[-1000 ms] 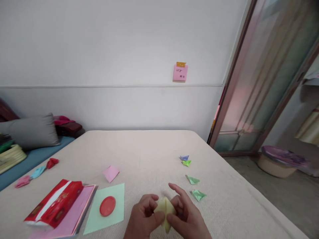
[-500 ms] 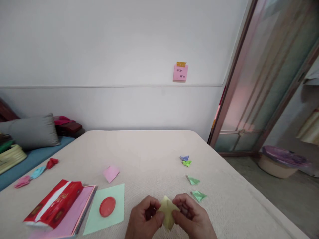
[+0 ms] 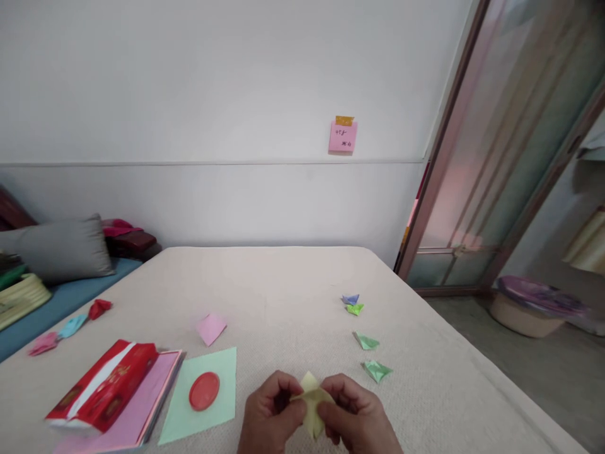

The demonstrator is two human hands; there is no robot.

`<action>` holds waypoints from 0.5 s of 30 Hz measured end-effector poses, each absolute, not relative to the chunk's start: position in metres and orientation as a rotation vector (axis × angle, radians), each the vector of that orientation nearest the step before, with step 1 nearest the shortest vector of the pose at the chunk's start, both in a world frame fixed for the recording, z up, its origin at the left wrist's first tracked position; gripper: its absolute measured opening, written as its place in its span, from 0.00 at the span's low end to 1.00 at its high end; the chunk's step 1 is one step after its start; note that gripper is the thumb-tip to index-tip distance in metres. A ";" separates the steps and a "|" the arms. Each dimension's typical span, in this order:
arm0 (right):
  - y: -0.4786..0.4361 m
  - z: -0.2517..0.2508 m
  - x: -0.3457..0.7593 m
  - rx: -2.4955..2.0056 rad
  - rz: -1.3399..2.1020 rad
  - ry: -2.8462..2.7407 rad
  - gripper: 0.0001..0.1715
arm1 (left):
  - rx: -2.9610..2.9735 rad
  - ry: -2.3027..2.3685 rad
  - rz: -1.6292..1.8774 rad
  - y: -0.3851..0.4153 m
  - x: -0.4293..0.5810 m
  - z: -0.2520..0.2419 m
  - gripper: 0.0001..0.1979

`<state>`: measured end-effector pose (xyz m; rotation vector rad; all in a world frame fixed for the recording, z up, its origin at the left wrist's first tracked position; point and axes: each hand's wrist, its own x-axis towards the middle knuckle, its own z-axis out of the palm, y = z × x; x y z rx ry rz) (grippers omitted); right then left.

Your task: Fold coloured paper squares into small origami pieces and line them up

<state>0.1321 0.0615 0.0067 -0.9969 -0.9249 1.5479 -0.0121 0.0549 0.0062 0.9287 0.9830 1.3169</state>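
Between my two hands is a small pale-yellow folded paper (image 3: 312,403), its pointed tip facing away from me. My left hand (image 3: 273,413) pinches its left side between thumb and fingers. On the opposite side, my right hand (image 3: 357,413) grips it the same way, thumb on the near face. Part of the paper is hidden behind both thumbs. Just beyond my right hand lies a pale-green folded paper piece (image 3: 377,371). To the left of my left hand is a light-green paper sheet (image 3: 222,391) with a red round disc (image 3: 204,391) on it.
More folded pieces, including a green one (image 3: 366,340) and a purple one (image 3: 350,299), lie at right. A pink folded paper (image 3: 211,328) sits left of centre. A red tissue pack (image 3: 106,384) rests on pink paper sheets (image 3: 142,397). Three coloured bits, one red (image 3: 99,309), line the left edge.
My right hand has shifted slightly left and its fingers have moved in closer. The yellow paper has tilted, and its side flaps now look bent toward me.
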 end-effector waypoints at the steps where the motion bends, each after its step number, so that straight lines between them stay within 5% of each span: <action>1: 0.061 0.007 0.132 -1.010 1.505 -0.909 0.03 | 0.937 0.950 1.322 0.055 -0.013 0.003 0.04; 15: 0.054 0.018 0.139 -0.838 1.393 -1.071 0.10 | 1.090 0.802 1.410 0.056 -0.017 -0.005 0.06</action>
